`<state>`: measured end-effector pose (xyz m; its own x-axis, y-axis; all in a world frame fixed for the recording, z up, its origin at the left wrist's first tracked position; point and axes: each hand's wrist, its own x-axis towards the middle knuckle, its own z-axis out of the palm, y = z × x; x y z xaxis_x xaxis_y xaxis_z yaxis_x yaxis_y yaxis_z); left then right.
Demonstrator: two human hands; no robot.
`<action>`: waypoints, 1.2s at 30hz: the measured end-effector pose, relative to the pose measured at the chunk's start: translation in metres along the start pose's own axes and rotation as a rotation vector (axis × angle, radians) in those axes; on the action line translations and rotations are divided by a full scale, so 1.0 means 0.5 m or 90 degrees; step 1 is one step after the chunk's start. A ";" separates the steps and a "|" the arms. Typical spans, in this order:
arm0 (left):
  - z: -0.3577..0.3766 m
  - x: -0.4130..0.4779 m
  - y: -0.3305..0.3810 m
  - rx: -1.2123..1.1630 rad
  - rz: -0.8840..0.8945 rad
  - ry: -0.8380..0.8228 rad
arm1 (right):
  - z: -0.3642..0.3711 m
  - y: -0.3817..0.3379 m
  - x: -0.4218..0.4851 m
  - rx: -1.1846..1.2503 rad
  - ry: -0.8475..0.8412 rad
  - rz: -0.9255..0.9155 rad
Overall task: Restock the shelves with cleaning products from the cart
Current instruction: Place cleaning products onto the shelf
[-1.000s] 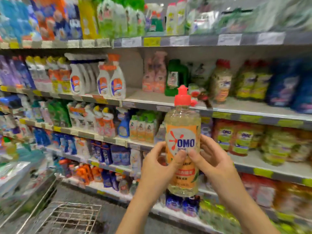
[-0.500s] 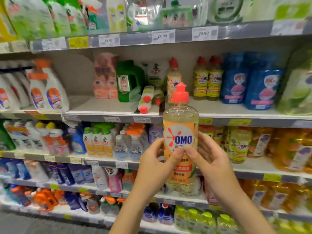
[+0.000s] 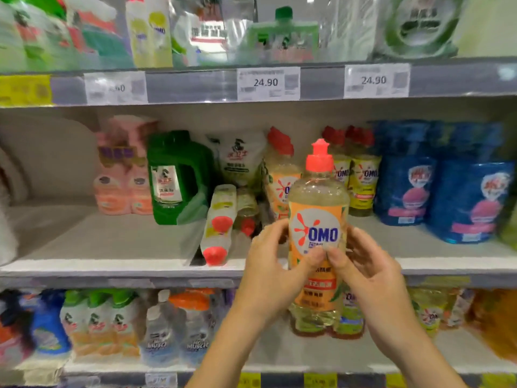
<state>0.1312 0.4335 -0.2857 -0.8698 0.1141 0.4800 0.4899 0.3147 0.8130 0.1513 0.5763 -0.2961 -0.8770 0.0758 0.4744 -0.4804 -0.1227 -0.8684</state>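
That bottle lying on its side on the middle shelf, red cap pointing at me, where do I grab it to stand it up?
Grip the lying bottle round its body just behind the red cap, reaching in from the front and above. The cap end faces the shelf edge, while the green jug and another tipped bottle sit close on either side.
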 end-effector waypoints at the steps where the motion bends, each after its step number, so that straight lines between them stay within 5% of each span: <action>1: -0.001 0.023 -0.009 0.029 0.015 -0.004 | 0.002 0.009 0.019 -0.001 0.007 -0.012; 10: 0.006 0.149 -0.060 0.142 0.008 -0.016 | -0.011 0.072 0.136 -0.052 0.019 -0.048; 36: 0.054 0.213 -0.134 0.068 -0.062 0.117 | -0.009 0.214 0.252 -0.024 -0.098 0.031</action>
<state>0.0042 0.4498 -0.2980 -0.8828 -0.0926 0.4606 0.3862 0.4153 0.8236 -0.0104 0.5771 -0.3299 -0.8916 -0.0822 0.4453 -0.4389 -0.0851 -0.8945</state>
